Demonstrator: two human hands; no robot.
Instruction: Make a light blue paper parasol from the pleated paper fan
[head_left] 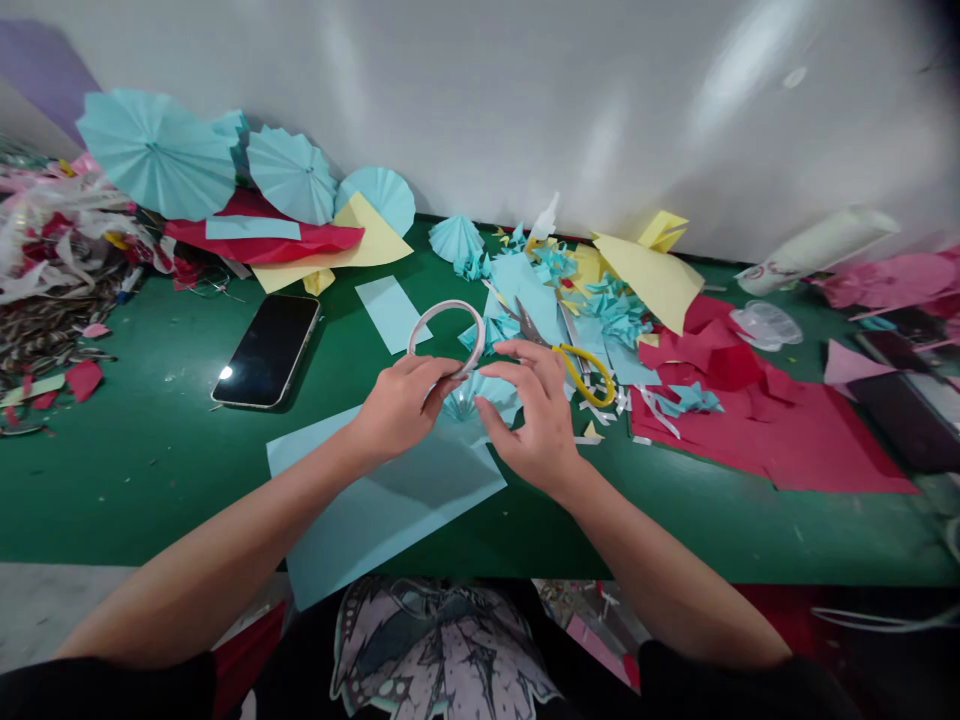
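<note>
My left hand point(403, 405) pinches the lower edge of a white tape roll point(481, 335), which stands upright above the table. Just right of the roll, my right hand point(534, 415) has its fingers spread and curved, with nothing visible between them. Below and behind the hands lies a small pleated blue paper fan point(461, 402), partly covered by my fingers. A large light blue sheet point(390, 510) lies under my left forearm. Scissors with yellow handles point(589, 375) rest beside my right hand.
A phone point(268, 350) lies on the green table point(180, 450) to the left. Pleated blue discs point(157, 155) lean against the wall. Red paper point(787, 430) lies at right, near blue scraps point(615, 310) and a small white bottle point(546, 218). Mixed scraps point(52, 250) fill the far left.
</note>
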